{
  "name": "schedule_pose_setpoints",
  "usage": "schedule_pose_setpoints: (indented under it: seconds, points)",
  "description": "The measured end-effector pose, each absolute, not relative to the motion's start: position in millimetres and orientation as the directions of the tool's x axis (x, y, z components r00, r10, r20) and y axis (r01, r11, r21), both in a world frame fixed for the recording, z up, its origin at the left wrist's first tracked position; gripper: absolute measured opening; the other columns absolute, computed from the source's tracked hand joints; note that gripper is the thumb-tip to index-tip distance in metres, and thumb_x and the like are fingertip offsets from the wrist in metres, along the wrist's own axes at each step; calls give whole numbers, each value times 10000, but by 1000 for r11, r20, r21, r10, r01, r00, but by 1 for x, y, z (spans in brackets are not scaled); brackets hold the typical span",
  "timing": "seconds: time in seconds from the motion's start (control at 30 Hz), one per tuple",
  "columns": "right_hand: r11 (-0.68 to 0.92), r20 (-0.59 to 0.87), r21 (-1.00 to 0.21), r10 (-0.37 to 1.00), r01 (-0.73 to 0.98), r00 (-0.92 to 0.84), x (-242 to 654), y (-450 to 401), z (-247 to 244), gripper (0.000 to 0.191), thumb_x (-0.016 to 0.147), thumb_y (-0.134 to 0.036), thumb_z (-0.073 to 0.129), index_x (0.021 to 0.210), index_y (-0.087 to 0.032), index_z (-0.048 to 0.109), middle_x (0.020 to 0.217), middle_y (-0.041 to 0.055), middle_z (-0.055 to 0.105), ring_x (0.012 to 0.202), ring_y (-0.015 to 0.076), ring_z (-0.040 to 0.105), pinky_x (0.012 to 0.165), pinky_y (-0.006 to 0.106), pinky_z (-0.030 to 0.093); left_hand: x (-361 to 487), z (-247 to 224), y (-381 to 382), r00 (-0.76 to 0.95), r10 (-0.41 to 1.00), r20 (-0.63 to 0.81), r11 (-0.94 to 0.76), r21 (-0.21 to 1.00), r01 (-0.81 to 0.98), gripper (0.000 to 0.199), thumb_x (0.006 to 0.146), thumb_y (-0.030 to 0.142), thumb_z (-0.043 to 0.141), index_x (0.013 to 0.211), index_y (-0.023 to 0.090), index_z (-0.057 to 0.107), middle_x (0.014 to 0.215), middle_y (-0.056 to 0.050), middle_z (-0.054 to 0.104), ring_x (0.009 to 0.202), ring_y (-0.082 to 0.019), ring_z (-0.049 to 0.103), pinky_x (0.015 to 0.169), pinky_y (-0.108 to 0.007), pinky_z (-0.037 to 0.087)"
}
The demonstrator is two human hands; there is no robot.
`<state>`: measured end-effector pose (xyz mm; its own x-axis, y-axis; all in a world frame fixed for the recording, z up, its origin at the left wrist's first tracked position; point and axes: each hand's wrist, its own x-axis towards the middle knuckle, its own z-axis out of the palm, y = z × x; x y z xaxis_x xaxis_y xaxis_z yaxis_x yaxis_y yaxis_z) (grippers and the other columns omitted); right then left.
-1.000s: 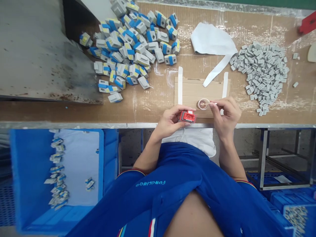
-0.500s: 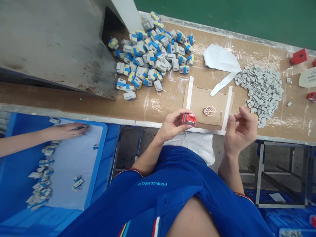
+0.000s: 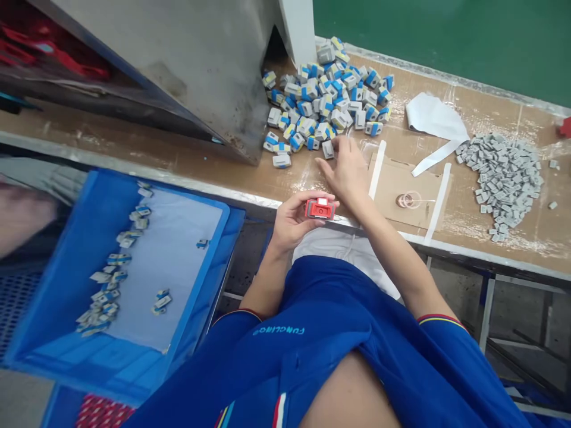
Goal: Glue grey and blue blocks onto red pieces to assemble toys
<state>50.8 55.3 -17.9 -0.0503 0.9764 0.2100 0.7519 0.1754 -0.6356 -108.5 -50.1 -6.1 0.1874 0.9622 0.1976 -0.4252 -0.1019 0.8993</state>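
Observation:
My left hand (image 3: 289, 223) is closed on a small red block (image 3: 320, 208) with a recess in its upper face, held over the table's front edge. My right hand (image 3: 350, 172) reaches to the near edge of a pile of grey, blue and yellow toy-like blocks (image 3: 330, 95). Its thumb and fingers are apart around a grey block (image 3: 328, 149); the fingertips are at its side, and a firm grip does not show.
A metal housing (image 3: 214, 71) stands left of the pile. Small grey pieces (image 3: 508, 178) lie heaped at the right, near a white cloth (image 3: 435, 116). A taped cardboard sheet (image 3: 392, 202) bears a small round container (image 3: 405, 200). A blue bin (image 3: 214, 238) with blocks stands at lower left.
My right hand has moved left from beyond the cardboard sheet to the block pile. My left hand still holds the red block. Another person's hand has drawn back from the blue bin.

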Motion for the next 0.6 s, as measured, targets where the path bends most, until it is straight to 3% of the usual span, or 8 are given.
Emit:
schedule_pose_setpoints:
  seconds: [0.17, 0.27, 0.37, 0.43, 0.6]
  points:
    - [163, 173, -563, 982, 811, -77, 47, 58, -10, 204, 975, -190, 705, 1175, -189, 664, 1243, 149, 682, 1231, 346, 654, 1120, 556, 543, -106, -1, -48, 161, 924, 346, -242, 858, -454, 556, 835, 252, 962, 1338, 268, 724, 1217, -76, 873, 1091, -231, 872, 917, -273, 710]
    - [207, 168, -604, 977, 770, -130, 65, 36, 3, 240, 976, -173, 674, 1215, -190, 692, 1215, 123, 668, 1072, 279, 694, 1016, 474, 582, -105, 0, -48, 167, 925, 341, -241, 868, -435, 448, 861, 269, 941, 1259, 243, 737, 1211, -85, 870, 1091, -224, 870, 923, -272, 703]
    - [220, 130, -639, 975, 737, -178, 87, 8, 18, 240, 948, -161, 702, 1182, -191, 743, 1060, 68, 659, 903, 225, 683, 896, 403, 586, -105, -2, -48, 187, 935, 302, -204, 887, -414, 434, 859, 358, 945, 1220, 221, 746, 1192, -106, 868, 1058, -234, 874, 900, -290, 705]
    - [212, 117, -595, 977, 775, -178, 98, -8, 28, 259, 941, -152, 701, 1190, -183, 762, 1032, 73, 660, 922, 241, 683, 883, 401, 574, -104, -4, -47, 204, 933, 296, -187, 885, -426, 453, 854, 388, 949, 1229, 226, 755, 1171, -103, 871, 1045, -238, 876, 891, -296, 705]
    - [202, 89, -399, 979, 894, -182, 98, -20, 46, 203, 969, -138, 620, 1079, -180, 785, 1197, 163, 681, 969, 281, 684, 870, 425, 559, -100, -12, -43, 229, 934, 275, -149, 880, -450, 472, 843, 373, 959, 1260, 245, 780, 1181, -88, 871, 1062, -241, 874, 901, -297, 705]
